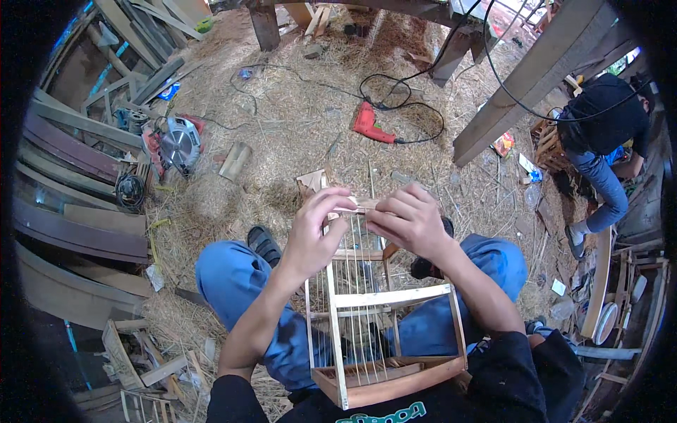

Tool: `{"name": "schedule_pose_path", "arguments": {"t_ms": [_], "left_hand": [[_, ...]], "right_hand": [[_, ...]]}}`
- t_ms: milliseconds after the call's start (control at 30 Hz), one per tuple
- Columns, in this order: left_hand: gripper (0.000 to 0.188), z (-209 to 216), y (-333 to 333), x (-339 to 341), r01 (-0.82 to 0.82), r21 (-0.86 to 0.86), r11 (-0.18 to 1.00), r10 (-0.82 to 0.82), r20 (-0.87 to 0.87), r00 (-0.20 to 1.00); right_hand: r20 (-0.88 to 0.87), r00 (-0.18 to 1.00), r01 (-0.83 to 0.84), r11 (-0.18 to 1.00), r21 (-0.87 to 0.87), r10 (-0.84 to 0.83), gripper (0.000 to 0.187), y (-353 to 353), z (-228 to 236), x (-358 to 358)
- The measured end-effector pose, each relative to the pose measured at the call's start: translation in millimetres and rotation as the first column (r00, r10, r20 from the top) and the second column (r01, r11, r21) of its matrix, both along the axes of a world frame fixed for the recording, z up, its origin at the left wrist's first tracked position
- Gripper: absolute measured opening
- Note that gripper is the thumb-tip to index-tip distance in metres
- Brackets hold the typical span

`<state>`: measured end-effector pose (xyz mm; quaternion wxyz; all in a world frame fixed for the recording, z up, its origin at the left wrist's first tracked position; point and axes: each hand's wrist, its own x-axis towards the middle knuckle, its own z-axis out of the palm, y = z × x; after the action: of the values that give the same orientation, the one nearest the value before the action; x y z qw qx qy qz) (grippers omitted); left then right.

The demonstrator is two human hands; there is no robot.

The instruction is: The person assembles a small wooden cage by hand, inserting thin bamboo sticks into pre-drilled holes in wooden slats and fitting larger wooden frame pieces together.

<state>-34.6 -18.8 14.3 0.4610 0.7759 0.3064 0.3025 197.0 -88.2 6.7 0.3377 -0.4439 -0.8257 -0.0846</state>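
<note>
A wooden cage frame [391, 298] with thin bamboo-like rods along one side lies between my knees, its solid wooden end [409, 381] against my body. At its far end my left hand [321, 229] grips the corner, fingers bent over the top bar. Close beside it, my right hand [412, 222] is closed with thumb and fingers pinched at the same far bar. Whether a small piece sits between the fingertips I cannot make out, as the fingers hide it. Several rods run from that end toward me.
A red power drill [371, 125] with a looped black cable lies on the shavings-covered ground ahead. Left of it rests a circular saw [180, 144], near stacked boards [77, 225]. A wooden post [536, 77] slants at right. Another person [599, 141] sits bent over beyond it.
</note>
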Motion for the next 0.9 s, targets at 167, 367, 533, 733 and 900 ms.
{"name": "schedule_pose_path", "arguments": {"t_ms": [167,367,533,733,900], "left_hand": [[0.026,-2,0,0,-0.018,0.034,0.999,0.019,-0.018,1.000],[0.022,1,0,3,-0.026,0.039,0.999,0.026,0.000,1.000],[0.021,5,-2,3,-0.032,-0.026,0.999,0.032,0.010,0.999],[0.021,4,-1,2,-0.033,0.009,0.999,0.033,0.017,0.999],[0.022,4,0,2,-0.036,-0.007,0.999,0.036,0.024,0.999]], "right_hand": [[0.045,0.998,-0.054,0.997,0.053,0.051,0.023,0,-8,1],[0.099,0.992,-0.089,0.995,0.052,0.084,0.027,-2,-13,5],[0.086,0.994,-0.070,0.997,0.011,0.069,0.026,-6,-11,5],[0.054,0.993,-0.108,0.994,0.026,0.106,0.030,-2,-10,6],[0.057,0.992,-0.107,0.994,-0.023,0.109,0.029,-6,-11,9]]}}
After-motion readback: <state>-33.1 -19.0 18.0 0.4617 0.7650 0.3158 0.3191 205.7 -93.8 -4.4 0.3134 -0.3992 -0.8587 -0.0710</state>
